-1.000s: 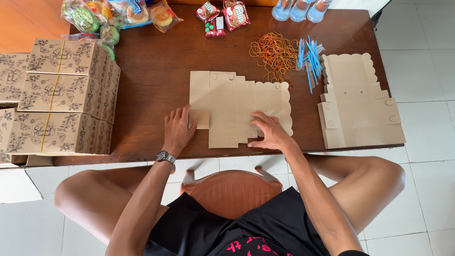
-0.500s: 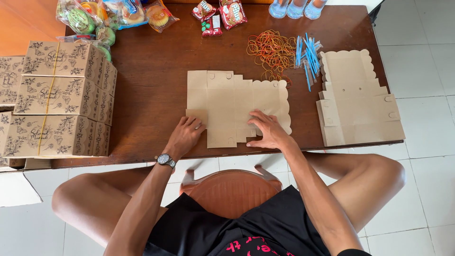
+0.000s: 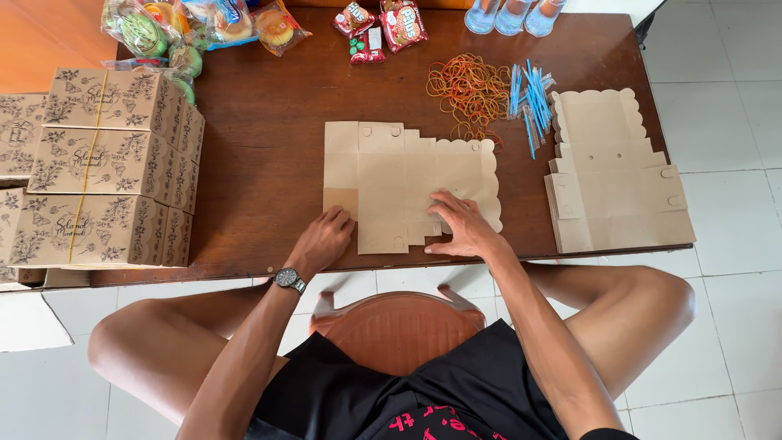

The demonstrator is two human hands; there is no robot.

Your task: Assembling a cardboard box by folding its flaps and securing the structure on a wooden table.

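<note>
Cardboard, a flat die-cut box blank [image 3: 407, 183] in plain brown, lies unfolded near the middle of the dark wooden table [image 3: 269, 155], its bottom edge just short of the table's near edge at six o'clock. The left hand [image 3: 323, 242] sits at the blank's seven o'clock corner, fingers curled and pinching a small side flap that is folded over, darker than the rest. The right hand [image 3: 462, 226] lies flat on the blank at its five o'clock part, fingers spread and pressing down, gripping nothing. Open tabletop runs from the blank toward nine o'clock as far as the stack of finished printed boxes [image 3: 102, 175], which stands at the table's left edge; each box is shut, so the contents cannot be told. At three o'clock a pile of more flat blanks [image 3: 615, 179] reaches the right edge and overhangs the near edge slightly, with only a narrow strip of bare wood between it and the blank in hand. Toward one o'clock lie a heap of rubber bands [image 3: 471, 85], touching the blank's top edge, and blue straws [image 3: 528, 96] beside them. Along the far edge at twelve o'clock are wrapped snacks [image 3: 379, 28], clear cups [image 3: 513, 15], and, at eleven o'clock, bagged pastries [image 3: 204, 24].
</note>
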